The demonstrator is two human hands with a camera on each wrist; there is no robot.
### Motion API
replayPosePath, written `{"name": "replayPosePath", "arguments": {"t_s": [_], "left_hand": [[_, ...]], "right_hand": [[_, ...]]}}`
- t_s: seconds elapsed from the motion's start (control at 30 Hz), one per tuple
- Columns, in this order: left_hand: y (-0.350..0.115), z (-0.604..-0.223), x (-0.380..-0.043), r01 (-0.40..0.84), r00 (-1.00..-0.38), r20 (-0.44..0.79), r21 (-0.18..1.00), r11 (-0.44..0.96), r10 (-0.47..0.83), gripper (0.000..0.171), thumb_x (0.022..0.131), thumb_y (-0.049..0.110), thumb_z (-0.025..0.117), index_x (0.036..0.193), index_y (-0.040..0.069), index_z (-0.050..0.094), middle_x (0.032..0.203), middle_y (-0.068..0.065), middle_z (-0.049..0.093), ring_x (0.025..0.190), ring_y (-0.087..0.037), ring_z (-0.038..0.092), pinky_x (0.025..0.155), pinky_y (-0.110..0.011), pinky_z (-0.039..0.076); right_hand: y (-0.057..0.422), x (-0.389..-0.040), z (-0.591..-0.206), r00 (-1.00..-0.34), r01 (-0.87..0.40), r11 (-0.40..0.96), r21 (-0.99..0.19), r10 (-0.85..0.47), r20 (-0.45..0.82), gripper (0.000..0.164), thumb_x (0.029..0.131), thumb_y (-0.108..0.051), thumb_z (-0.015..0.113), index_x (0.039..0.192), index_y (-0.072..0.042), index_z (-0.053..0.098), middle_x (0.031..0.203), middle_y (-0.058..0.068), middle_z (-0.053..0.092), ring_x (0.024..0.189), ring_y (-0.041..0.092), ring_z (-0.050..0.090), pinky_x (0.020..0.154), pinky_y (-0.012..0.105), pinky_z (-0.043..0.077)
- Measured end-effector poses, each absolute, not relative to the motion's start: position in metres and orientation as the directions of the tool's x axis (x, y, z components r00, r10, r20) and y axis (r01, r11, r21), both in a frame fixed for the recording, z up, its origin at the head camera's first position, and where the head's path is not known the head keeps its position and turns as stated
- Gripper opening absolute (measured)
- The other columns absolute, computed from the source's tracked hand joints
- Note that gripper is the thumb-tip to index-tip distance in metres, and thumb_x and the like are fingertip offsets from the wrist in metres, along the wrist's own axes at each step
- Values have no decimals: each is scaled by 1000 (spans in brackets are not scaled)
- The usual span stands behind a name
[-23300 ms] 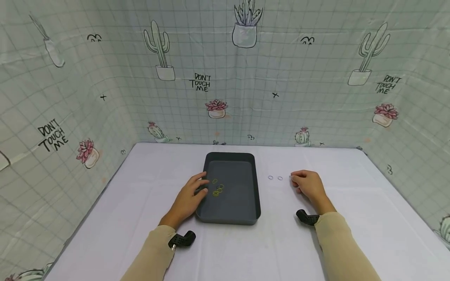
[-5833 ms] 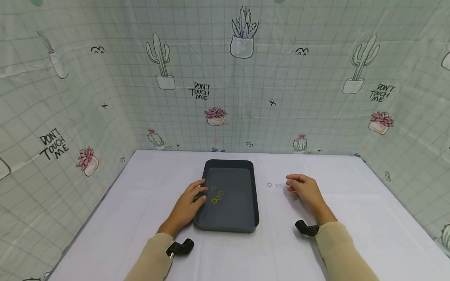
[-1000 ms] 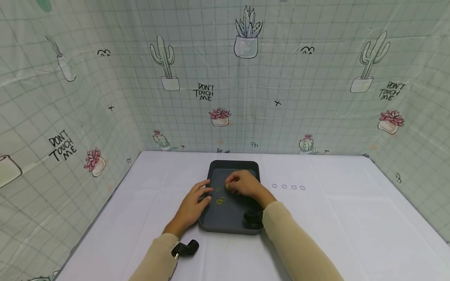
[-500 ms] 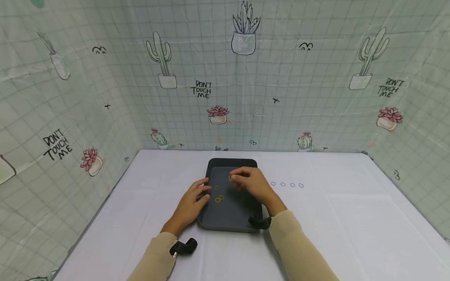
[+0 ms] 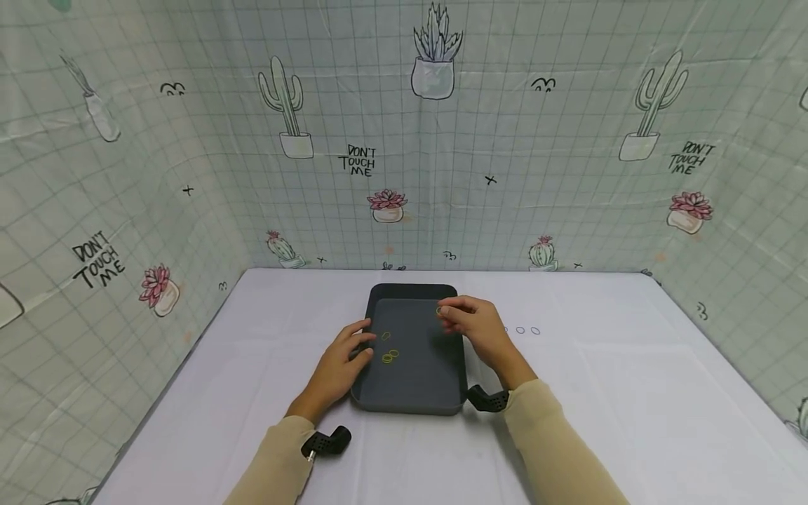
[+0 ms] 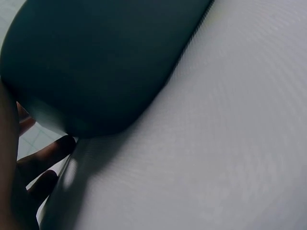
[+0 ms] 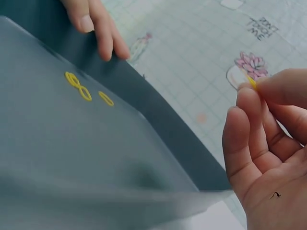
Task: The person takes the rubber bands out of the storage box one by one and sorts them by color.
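My right hand (image 5: 480,328) pinches a small yellow rubber band (image 7: 252,82) between thumb and index finger, over the right side of the dark grey tray (image 5: 419,386). In that tray, towards its left wall, yellow rubber bands (image 7: 84,93) lie in a small overlapping cluster, with a single yellow band (image 5: 386,337) a little behind them. My left hand (image 5: 337,365) rests at the tray's left rim, fingers spread and relaxed over the edge. On the table right of the tray is a row of thin bluish bands (image 5: 535,330), partly hidden behind my right hand.
A white cloth covers the table (image 5: 631,393). A fabric backdrop (image 5: 467,140) printed with cacti stands behind it and along both sides. Each wrist carries a black camera mount (image 5: 489,398).
Bluish bands that were being laid on the table now form a longer row. My right hand has since lifted a yellow band from the tray and moved right; the left hand stays put.
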State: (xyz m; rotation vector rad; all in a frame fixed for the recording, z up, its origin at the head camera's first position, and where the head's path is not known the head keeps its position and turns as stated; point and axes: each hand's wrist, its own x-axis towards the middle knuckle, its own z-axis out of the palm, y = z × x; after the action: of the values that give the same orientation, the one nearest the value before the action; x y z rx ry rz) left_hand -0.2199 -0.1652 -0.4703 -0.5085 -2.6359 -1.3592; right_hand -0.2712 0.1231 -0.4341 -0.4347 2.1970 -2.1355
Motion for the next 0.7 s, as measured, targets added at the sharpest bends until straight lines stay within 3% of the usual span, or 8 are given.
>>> {"name": "replayPosePath", "arguments": {"t_s": [0.3, 0.53, 0.7], "left_hand": [[-168, -473, -221, 360, -933, 288, 767, 532, 216, 32, 102, 17, 60, 131, 5, 65, 156, 1, 41, 145, -24, 33, 112, -50, 36], [-167, -476, -221, 353, -935, 271, 772, 529, 229, 32, 102, 18, 59, 132, 6, 64, 156, 3, 40, 145, -22, 34, 110, -46, 40], [-166, -473, -220, 350, -936, 269, 769, 535, 227, 32, 102, 18, 58, 132, 6, 65, 156, 4, 40, 145, -22, 33, 112, -48, 37]], "right_hand": [[139, -270, -434, -978, -103, -30, -994, -179, 107, 39, 97, -15, 69, 123, 13, 62, 113, 29, 64, 86, 22, 64, 75, 29, 59], [158, -268, -440, -989, -59, 7, -998, -139, 57, 42, 99, -16, 66, 127, 14, 58, 104, 13, 68, 86, 18, 64, 75, 29, 58], [167, -267, -445, -991, -46, 3, -999, -129, 45, 42, 99, -14, 66, 129, 15, 57, 101, 10, 69, 85, 16, 66, 76, 28, 59]]}}
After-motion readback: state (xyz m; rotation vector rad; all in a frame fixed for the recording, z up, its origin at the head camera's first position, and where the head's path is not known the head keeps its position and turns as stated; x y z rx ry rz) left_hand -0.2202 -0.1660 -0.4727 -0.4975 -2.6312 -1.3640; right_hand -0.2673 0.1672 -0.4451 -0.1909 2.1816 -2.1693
